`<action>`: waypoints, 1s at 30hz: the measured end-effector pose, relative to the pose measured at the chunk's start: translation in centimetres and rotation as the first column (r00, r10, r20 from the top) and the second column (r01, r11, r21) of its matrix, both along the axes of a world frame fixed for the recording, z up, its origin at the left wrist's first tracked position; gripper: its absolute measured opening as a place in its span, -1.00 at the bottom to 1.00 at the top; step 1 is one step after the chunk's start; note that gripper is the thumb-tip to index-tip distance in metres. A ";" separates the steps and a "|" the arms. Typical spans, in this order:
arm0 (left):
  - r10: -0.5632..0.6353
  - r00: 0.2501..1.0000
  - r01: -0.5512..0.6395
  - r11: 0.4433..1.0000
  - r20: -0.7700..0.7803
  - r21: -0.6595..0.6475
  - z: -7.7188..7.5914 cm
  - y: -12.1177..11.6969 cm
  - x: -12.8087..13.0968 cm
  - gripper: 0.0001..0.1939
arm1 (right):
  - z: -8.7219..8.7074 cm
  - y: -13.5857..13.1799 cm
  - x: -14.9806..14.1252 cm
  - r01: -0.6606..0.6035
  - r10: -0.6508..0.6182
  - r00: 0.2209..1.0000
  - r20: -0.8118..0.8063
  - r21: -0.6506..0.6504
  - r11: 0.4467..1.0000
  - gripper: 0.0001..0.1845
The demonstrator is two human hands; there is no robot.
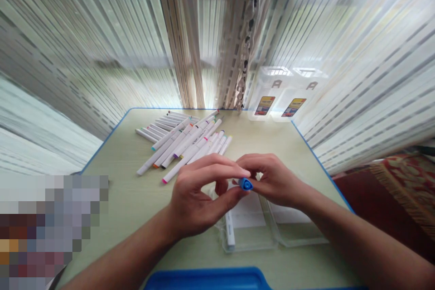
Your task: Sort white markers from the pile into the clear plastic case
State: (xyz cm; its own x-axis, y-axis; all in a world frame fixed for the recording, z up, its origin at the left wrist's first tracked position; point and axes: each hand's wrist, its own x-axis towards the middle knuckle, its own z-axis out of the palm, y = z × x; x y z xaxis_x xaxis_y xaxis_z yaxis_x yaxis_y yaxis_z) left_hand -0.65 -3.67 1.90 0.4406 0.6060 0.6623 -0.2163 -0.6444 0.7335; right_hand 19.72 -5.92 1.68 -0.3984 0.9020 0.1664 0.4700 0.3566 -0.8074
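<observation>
L hand (200, 195) & R hand (275, 181) pinch a blue marker cap (245, 184) between them, a narrow fingertip grip, held up off the desk. White markers (183, 140) lie fanned ahead of the grip, neatly within reach — clear plastic tray (249, 248) just below it.

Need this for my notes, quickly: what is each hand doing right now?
Left hand: closed, pinching a blue marker cap.
Right hand: closed, pinching the same cap.

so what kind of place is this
Probably a home desk by a window: a pale green tabletop with blue edging, sheer striped curtains, and a spread of white markers.
</observation>
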 end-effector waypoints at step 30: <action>0.139 0.989 -0.138 0.990 0.041 -0.019 -0.4 0.3 -0.5 -0.60 | -0.2 0.1 0.0 0.026 -0.026 0.998 0.058 0.006 1.000 -0.91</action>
